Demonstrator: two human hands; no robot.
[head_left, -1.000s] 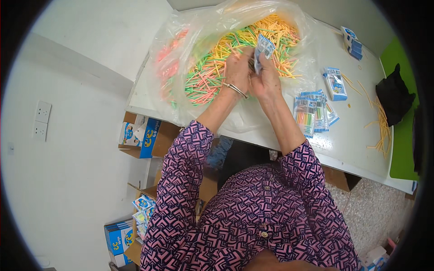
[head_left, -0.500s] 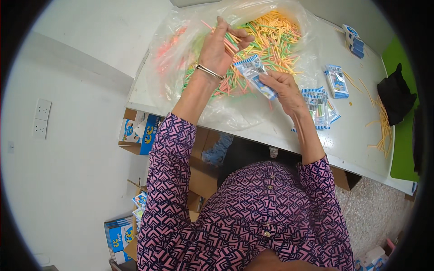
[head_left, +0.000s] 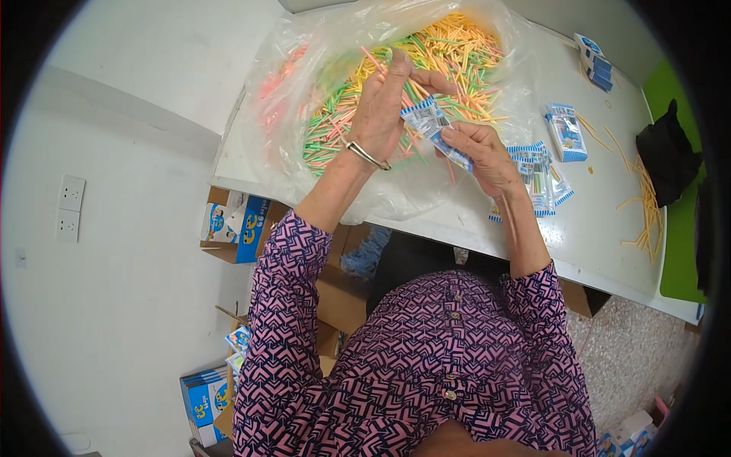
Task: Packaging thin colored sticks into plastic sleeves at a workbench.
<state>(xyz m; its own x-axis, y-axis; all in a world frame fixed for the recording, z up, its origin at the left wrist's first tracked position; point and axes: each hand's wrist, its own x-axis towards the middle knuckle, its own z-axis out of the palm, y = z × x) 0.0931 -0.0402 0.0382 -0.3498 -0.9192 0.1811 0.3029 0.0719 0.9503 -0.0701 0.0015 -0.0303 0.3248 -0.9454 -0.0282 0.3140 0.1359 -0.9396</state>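
Sticks (head_left: pixel 413 91): I'm watching the left hand (head_left: pixel 378 114) holding several.
Packet (head_left: pixel 430 122): the right hand (head_left: pixel 487 156) is pinching it over the bag (head_left: pixel 388 199).
Bag: it's lying open near the counter's (head_left: pixel 567 228) left edge.

From here I see a pink, dark-chevroned shirt (head_left: pixel 426 343) with matching sleeves (head_left: pixel 280 297), round buttons (head_left: pixel 450 394) down its front, and a silvery bangle (head_left: pixel 368 157) at the left wrist (head_left: pixel 352 164).

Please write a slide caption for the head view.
Left hand holding thin pastel sticks, right hand a blue-and-white plastic packet, over a clear plastic bag of more sticks.
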